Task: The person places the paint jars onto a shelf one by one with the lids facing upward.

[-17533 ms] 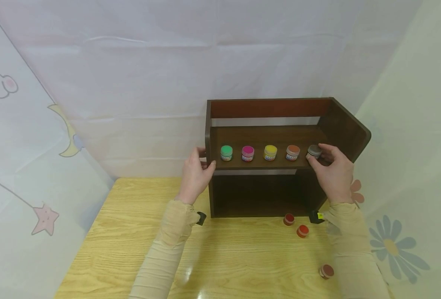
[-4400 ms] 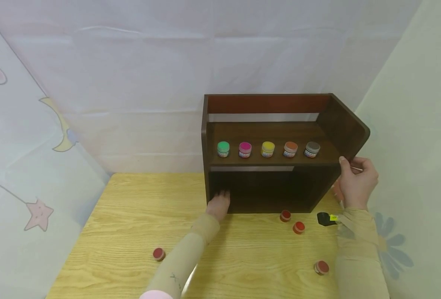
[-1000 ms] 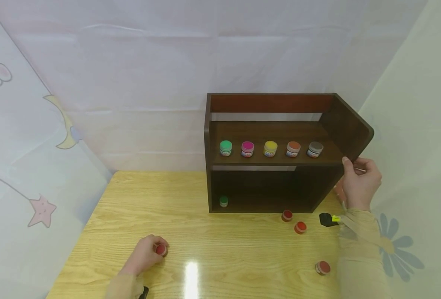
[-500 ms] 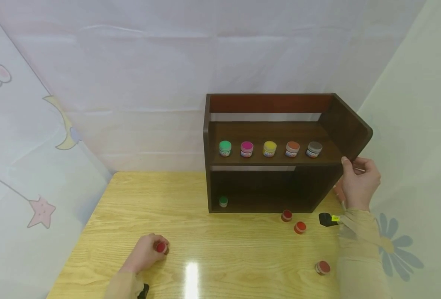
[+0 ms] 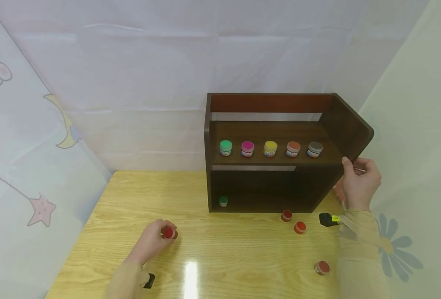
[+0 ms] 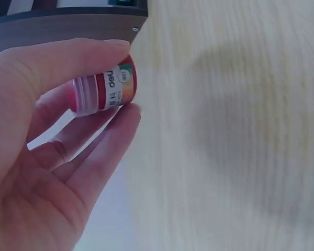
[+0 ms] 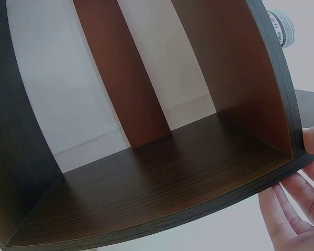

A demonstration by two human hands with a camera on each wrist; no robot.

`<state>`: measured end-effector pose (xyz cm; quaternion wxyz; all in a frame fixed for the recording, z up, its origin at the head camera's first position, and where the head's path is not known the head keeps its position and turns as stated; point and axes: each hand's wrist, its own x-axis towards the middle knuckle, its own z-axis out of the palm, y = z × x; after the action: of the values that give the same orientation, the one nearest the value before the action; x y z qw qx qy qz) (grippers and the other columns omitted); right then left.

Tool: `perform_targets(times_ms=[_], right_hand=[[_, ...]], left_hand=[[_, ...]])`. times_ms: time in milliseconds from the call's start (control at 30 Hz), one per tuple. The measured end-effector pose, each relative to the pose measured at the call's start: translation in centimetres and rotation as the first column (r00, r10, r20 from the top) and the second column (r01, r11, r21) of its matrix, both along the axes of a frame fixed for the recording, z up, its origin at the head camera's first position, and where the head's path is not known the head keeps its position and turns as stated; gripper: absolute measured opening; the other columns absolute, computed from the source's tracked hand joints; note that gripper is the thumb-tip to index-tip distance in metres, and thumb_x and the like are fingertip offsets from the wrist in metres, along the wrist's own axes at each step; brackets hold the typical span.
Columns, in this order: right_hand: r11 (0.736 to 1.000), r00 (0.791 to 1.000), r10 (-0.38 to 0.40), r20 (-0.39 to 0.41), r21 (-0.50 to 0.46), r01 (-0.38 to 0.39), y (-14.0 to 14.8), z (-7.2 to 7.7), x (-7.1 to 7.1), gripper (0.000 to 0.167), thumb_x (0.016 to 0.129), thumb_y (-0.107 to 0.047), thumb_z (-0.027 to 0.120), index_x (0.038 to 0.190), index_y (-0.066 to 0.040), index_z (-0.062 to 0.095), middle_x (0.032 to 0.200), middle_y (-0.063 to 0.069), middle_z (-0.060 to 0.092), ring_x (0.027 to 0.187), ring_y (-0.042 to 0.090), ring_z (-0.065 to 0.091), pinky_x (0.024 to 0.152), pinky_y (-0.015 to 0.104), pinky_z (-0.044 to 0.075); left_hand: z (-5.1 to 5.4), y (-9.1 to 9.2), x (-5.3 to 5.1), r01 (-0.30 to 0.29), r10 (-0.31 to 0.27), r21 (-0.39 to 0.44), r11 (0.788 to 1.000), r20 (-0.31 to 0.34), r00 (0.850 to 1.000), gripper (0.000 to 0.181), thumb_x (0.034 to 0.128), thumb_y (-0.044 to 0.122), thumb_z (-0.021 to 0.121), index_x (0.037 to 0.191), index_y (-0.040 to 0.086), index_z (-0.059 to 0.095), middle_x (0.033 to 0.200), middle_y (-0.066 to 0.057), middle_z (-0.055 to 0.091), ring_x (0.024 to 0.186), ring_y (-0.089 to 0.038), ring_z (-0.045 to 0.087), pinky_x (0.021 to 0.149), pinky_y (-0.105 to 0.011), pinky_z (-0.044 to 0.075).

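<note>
In the head view, my left hand (image 5: 151,243) pinches a red paint jar (image 5: 169,233) above the table at front left. The left wrist view shows this jar (image 6: 115,86) tipped sideways between thumb and fingertips. My right hand (image 5: 360,182) grips the right side panel of a dark brown shelf (image 5: 276,128), thumb at the front edge. Fingers wrapped on the panel's outer side appear in the right wrist view. On the upper board stand green (image 5: 225,148), magenta (image 5: 247,149), yellow (image 5: 270,148), orange-brown (image 5: 293,149) and dark grey (image 5: 315,149) jars. A dark green jar (image 5: 223,201) stands lower left.
Two red jars (image 5: 286,215) (image 5: 300,227) lie on the wooden table (image 5: 235,257) before the shelf's right half. A brownish-red jar (image 5: 322,268) is nearer the front right. White fabric hangs behind; printed fabric walls flank both sides.
My left hand set the dark green jar in the lower compartment, then picked up the red jar and moved it slightly forward and right. My right hand left the dark grey jar for the side panel.
</note>
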<state>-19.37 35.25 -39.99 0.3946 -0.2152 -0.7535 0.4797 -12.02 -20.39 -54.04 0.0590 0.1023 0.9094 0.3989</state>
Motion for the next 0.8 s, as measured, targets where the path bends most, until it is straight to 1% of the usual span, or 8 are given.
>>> perform_targets(times_ms=[167,300,433,533,600,700,767,800], right_hand=[[1.000,1.000,-0.001,0.010,0.003,0.001,0.0,-0.1,0.0,0.020,0.093,-0.029,0.074,0.097,-0.010,0.069,0.082,-0.018,0.056,0.071,-0.004,0.056,0.071,0.014,0.043],[1.000,1.000,0.000,0.008,0.000,0.000,0.0,0.0,-0.1,0.019,0.093,-0.029,0.074,0.096,-0.010,0.069,0.082,-0.018,0.056,0.071,-0.005,0.056,0.071,0.014,0.043],[1.000,1.000,0.001,0.010,-0.003,-0.001,0.0,0.0,-0.1,0.019,0.093,-0.028,0.074,0.096,-0.010,0.069,0.082,-0.018,0.056,0.071,-0.005,0.056,0.071,0.014,0.043],[1.000,1.000,0.002,0.013,-0.005,-0.002,0.0,0.0,0.0,0.020,0.093,-0.029,0.074,0.096,-0.010,0.069,0.082,-0.018,0.056,0.072,-0.005,0.056,0.072,0.014,0.043],[1.000,1.000,0.002,0.016,-0.005,-0.002,0.0,0.0,0.0,0.020,0.093,-0.029,0.074,0.097,-0.010,0.069,0.083,-0.017,0.056,0.072,-0.004,0.056,0.072,0.014,0.043],[1.000,1.000,0.004,0.016,-0.008,-0.004,0.0,0.0,0.0,0.020,0.093,-0.029,0.074,0.098,-0.010,0.069,0.083,-0.017,0.056,0.072,-0.004,0.056,0.072,0.014,0.043],[1.000,1.000,0.006,0.014,-0.010,-0.006,0.0,0.0,0.0,0.019,0.093,-0.029,0.074,0.098,-0.010,0.069,0.083,-0.017,0.056,0.072,-0.004,0.056,0.072,0.014,0.043],[1.000,1.000,0.007,0.011,-0.010,-0.007,-0.1,0.0,0.0,0.020,0.093,-0.028,0.074,0.098,-0.010,0.069,0.083,-0.017,0.056,0.072,-0.004,0.056,0.072,0.014,0.043]], left_hand=[[0.3,0.7,-0.6,-0.036,0.037,0.048,0.998,-0.024,0.999,0.031,0.0808,-0.005,0.083,0.104,0.012,0.072,0.102,-0.003,0.061,0.075,-0.011,0.064,0.065,-0.024,0.057],[0.8,1.2,-0.8,-0.033,0.038,0.067,0.997,-0.069,0.997,0.033,0.0805,-0.008,0.082,0.104,0.012,0.070,0.107,-0.004,0.062,0.071,-0.009,0.063,0.064,-0.025,0.056],[1.2,1.8,-0.9,-0.022,0.028,0.060,0.998,-0.100,0.995,0.032,0.0813,-0.007,0.081,0.107,0.009,0.069,0.106,-0.006,0.065,0.070,-0.008,0.061,0.062,-0.025,0.055],[1.5,2.2,-1.0,-0.015,0.022,0.070,0.997,-0.096,0.995,0.034,0.0824,-0.006,0.079,0.111,0.008,0.068,0.107,-0.007,0.068,0.072,-0.008,0.063,0.063,-0.026,0.055],[1.5,2.4,-1.1,0.001,0.007,0.062,0.998,-0.116,0.993,0.036,0.0825,-0.005,0.080,0.113,0.010,0.069,0.109,-0.005,0.068,0.078,-0.009,0.064,0.067,-0.026,0.056],[1.6,2.8,-1.3,0.033,-0.027,0.034,0.999,-0.176,0.984,0.036,0.0810,-0.005,0.081,0.109,0.015,0.071,0.107,0.000,0.067,0.087,-0.012,0.064,0.073,-0.027,0.057],[1.8,3.1,-1.3,0.057,-0.052,0.016,0.998,-0.223,0.974,0.035,0.0797,-0.007,0.081,0.107,0.014,0.073,0.106,0.000,0.065,0.093,-0.014,0.063,0.077,-0.030,0.057],[2.0,3.2,-1.3,0.065,-0.060,0.013,0.998,-0.233,0.971,0.035,0.0789,-0.008,0.081,0.106,0.013,0.073,0.105,0.000,0.065,0.094,-0.016,0.063,0.078,-0.030,0.057]])
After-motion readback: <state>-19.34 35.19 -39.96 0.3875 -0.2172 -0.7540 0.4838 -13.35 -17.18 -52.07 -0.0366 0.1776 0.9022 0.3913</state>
